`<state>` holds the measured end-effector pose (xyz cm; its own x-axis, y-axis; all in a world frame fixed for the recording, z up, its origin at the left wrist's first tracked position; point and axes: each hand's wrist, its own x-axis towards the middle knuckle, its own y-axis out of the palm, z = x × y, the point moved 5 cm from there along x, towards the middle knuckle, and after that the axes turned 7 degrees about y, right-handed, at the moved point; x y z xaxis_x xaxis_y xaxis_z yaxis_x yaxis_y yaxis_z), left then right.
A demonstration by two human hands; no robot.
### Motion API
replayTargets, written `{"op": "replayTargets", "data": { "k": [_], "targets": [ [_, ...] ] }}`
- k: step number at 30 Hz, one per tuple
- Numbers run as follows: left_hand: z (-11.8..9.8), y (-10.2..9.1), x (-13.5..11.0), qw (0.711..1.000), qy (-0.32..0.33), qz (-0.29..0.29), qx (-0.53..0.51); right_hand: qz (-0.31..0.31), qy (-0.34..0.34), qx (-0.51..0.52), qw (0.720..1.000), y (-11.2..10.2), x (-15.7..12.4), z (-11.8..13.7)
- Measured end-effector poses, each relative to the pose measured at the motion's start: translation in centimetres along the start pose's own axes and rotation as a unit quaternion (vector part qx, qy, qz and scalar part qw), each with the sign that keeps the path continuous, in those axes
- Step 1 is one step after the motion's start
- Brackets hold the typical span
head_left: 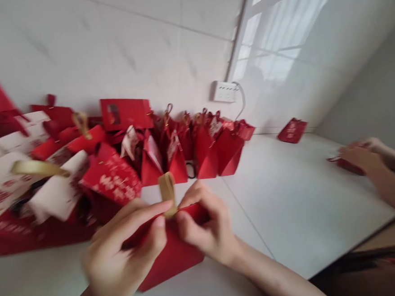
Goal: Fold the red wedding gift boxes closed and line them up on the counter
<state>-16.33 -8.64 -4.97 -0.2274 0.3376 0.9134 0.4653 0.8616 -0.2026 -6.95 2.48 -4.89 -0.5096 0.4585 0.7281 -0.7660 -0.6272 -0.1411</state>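
Note:
A red gift box (177, 251) stands on the white table in front of me, with a gold ribbon loop (167, 188) rising from its top edge. My left hand (123, 248) pinches the top edge on the left side, its fingertips at the base of the ribbon. On the right side, my right hand (209, 224) grips the same edge between thumb and bent fingers, close to the ribbon. The box's underside and far side are hidden.
Several red gift boxes (206, 152) with ribbon loops line the wall. At left, a red-and-white box (7, 238) holds boxes and ribbons. A power strip (224, 92) hangs on the wall. One red box (293, 130) stands farther right. Another person's hands (363, 154) touch a red item.

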Motion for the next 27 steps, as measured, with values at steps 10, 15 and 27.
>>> {"op": "replayTargets", "data": {
  "k": [10,15,27],
  "targets": [
    [-1.17,0.02,0.95,1.000,-0.003,0.023,0.000,-0.004,-0.025,-0.054,0.998,0.33,-0.19,0.98],
    [-1.10,-0.13,0.91,1.000,-0.018,0.022,-0.010,-0.012,-0.016,-0.053,0.998,0.23,-0.22,0.81],
    [-0.95,-0.12,0.95,0.999,0.006,0.027,-0.019,-0.002,-0.021,-0.017,1.000,0.26,-0.23,0.51]
  ]
}}
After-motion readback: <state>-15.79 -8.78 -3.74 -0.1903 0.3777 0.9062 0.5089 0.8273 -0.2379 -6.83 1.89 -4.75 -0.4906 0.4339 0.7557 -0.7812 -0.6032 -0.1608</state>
